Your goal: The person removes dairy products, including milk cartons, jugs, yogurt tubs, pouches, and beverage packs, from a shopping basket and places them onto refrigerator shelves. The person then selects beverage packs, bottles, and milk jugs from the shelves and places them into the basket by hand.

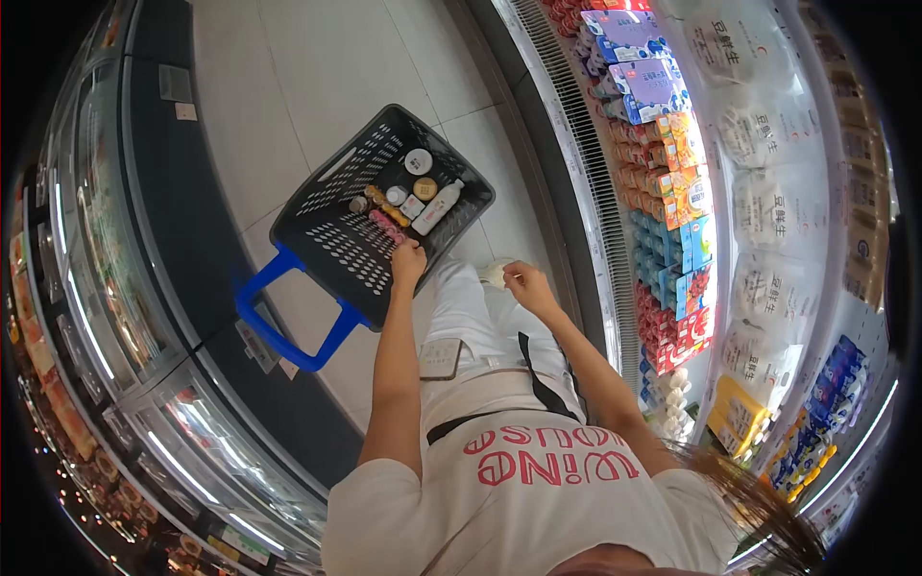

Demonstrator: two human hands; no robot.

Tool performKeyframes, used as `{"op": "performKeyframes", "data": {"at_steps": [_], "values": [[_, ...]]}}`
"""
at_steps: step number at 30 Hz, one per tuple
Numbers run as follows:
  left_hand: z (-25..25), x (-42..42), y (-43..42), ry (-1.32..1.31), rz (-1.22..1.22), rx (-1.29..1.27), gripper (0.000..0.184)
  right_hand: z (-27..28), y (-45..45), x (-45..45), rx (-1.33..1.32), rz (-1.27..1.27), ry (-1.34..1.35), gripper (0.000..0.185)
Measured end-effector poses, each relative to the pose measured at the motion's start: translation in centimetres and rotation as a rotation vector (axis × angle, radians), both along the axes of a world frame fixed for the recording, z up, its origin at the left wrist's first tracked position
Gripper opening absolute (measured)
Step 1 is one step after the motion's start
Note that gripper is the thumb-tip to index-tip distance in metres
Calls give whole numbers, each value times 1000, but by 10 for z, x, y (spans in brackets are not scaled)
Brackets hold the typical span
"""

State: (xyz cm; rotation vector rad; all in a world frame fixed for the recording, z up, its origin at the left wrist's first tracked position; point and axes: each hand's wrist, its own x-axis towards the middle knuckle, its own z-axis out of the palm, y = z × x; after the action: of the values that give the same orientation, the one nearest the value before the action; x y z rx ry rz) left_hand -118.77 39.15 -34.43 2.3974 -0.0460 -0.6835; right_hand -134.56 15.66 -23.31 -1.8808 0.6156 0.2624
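My left hand (408, 258) curls at the near side of the black basket (331, 252), grip unclear; my right hand (526, 284) curls loosely nearby, pale floor tiles (288, 58) below, lit shelves (600, 144) rightward.

basket (312, 228): black, hole-patterned | handle (273, 342): blue | bottle (440, 207): white | trousers (460, 298): white

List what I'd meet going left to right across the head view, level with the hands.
Glass-fronted display case, blue basket handle, left hand, right hand, light-blue packs, white printed packages.
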Motion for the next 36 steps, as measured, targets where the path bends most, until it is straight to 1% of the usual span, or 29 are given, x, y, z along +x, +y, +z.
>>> {"op": "performKeyframes", "data": {"at_steps": [1, 2, 3, 4, 5, 7, 9, 10, 11, 12, 13, 14, 16, 17, 18, 19, 20, 21, 23, 24, 26, 27, 28, 29, 30, 32, 33, 34, 36], "values": [[-36, 4, 1, -68, 19, 123, 17, -26, 9, 23, 27, 20, 27, 16], [-65, 13, 1, -53, 22, 145, 21, -45, 19, 50, -54, 61, -14, 17], [-86, 28, -3, 19, 4, 187, 26, -62, 34, 70, -127, 104, -46, 17], [-102, 38, -7, 101, -16, 234, 31, -76, 48, 81, -195, 147, -70, 18], [-118, 48, -11, 118, -12, 286, 37, -89, 59, 91, -246, 186, -89, 19], [-128, 83, -35, 128, -4, 379, 48, -103, 72, 115, -362, 260, -149, 22], [-148, 112, -47, 85, -71, 344, 53, -102, 80, 127, -354, 328, 1, 27], [-164, 131, -56, 50, -101, 322, 56, -109, 80, 126, -358, 390, 13, 28], [-183, 143, -65, -15, -83, 322, 58, -121, 80, 122, -354, 395, -6, 31], [-205, 156, -72, 18, -81, 363, 65, -129, 79, 120, -379, 354, -78, 23], [-236, 164, -77, 6, -99, 386, 70, -135, 74, 119, -334, 354, -46, 27], [-265, 175, -86, -11, -115, 401, 75, -150, 69, 114, -288, 314, -117, 27], [-274, 194, -105, -6, -204, 445, 83, -151, 56, 118, -234, 366, -183, 36], [-303, 197, -109, -44, -262, 455, 90, -153, 53, 117, -242, 427, -155, 39], [-323, 200, -114, -37, -329, 493, 91, -142, 51, 128, -301, 420, -204, 40], [-339, 209, -121, 61, -378, 530, 88, -146, 49, 128, -231, 352, -301, 41], [-368, 207, -122, 4, -386, 597, 83, -146, 48, 126, -236, 348, -292, 40], [-383, 206, -117, -69, -360, 553, 79, -154, 50, 119, -183, 308, -277, 40], [-335, 210, -112, -24, -366, 464, 85, -169, 53, 104, -79, 223, -252, 38], [-320, 207, -107, -43, -287, 426, 86, -167, 51, 106, -203, 271, -286, 37], [-292, 196, -103, -68, -133, 410, 88, -159, 46, 111, -233, 342, -310, 37], [-263, 191, -101, -52, -65, 388, 90, -155, 44, 115, -244, 380, -329, 36], [-234, 186, -96, -65, -36, 382, 90, -155, 43, 116, -134, 325, -256, 40], [-208, 178, -88, -144, -37, 338, 87, -158, 40, 114, -28, 273, -172, 43], [-157, 173, -86, -141, -58, 318, 84, -153, 34, 117, 69, 226, -89, 47], [-95, 151, -72, -223, -94, 225, 89, -116, 23, 136, -12, 128, -82, 69], [-45, 142, -70, -217, -107, 194, 93, -114, 15, 144, -181, 224, -214, 88], [21, 135, -72, -107, -108, 114, 95, -84, 13, 152, -251, 235, -282, 90], [94, 113, -70, -125, -115, -34, 92, -8, 6, 170, -396, 242, -402, 95]]}}
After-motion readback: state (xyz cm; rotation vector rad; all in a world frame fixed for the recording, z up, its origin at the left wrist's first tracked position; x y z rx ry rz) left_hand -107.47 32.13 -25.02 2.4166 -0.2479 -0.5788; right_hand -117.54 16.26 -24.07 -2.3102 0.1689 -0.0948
